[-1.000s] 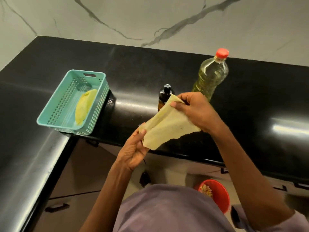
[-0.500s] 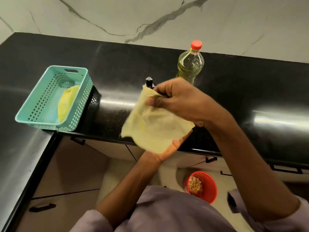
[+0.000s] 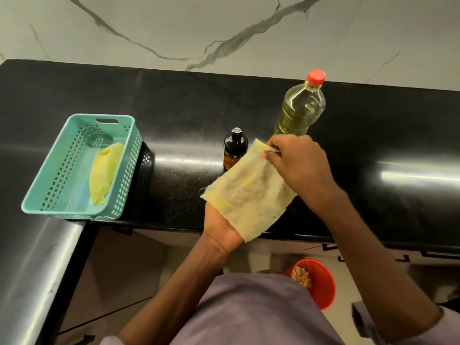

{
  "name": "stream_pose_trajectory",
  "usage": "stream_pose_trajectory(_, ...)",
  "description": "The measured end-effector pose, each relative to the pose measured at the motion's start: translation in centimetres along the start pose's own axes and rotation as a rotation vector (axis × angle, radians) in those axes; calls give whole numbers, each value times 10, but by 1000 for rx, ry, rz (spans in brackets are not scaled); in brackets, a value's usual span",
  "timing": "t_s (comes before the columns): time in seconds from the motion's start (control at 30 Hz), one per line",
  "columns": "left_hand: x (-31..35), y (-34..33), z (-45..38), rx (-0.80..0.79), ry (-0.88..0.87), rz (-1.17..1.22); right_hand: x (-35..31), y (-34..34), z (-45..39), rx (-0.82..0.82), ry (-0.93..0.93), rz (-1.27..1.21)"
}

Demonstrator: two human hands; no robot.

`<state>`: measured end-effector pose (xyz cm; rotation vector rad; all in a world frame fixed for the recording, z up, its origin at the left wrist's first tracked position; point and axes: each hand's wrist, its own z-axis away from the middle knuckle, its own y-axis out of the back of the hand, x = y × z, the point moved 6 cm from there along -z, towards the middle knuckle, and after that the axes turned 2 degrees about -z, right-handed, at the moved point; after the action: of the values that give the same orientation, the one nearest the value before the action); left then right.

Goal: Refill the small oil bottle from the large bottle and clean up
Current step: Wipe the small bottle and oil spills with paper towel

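We hold the cloth (image 3: 249, 195) spread over our flat, upturned left hand (image 3: 220, 226) while our right hand (image 3: 297, 168) pinches its top corner (probably to refold it), behind it the capped small bottle (image 3: 235, 148) and large bottle (image 3: 300, 108) upright on the counter (image 3: 174, 100).

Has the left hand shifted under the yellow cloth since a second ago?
Yes. The left hand has turned palm-up beneath the yellow cloth, lying flatter below the small amber bottle.
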<state>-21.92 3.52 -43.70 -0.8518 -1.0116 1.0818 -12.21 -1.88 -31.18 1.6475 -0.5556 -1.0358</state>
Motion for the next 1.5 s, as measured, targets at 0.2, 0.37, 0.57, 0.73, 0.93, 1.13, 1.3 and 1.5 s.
stream_pose_trajectory(0.2, 13, 5, -8, 171, -96, -11, -55, -25, 29, 141, 201, 240)
stream_pose_trajectory(0.37, 17, 6, -9, 106, -96, 19, -53, -39, 41, 79, 231, 54)
stream_pose_trajectory(0.57, 21, 3, -12, 39, -95, 80, -3, -45, 33, 76, -42, -214)
stream_pose_trajectory(0.73, 20, 3, -14, 70, -116, 75, 7, -61, 31, 18, -110, -326)
stream_pose_trajectory(0.93, 23, 3, -12, 107, -157, 65, -3, -52, 27, 31, -21, -435)
stream_pose_trajectory(1.13, 28, 2, -10, 131, -218, 18, -40, -45, 51, 259, 447, 139)
stream_pose_trajectory(1.3, 32, 0, -10, 162, -253, -7, -33, -69, 63, 90, 526, 141)
stream_pose_trajectory(1.5, 40, -2, -10, 160, -280, -81, 12, -63, 56, 230, 68, -578)
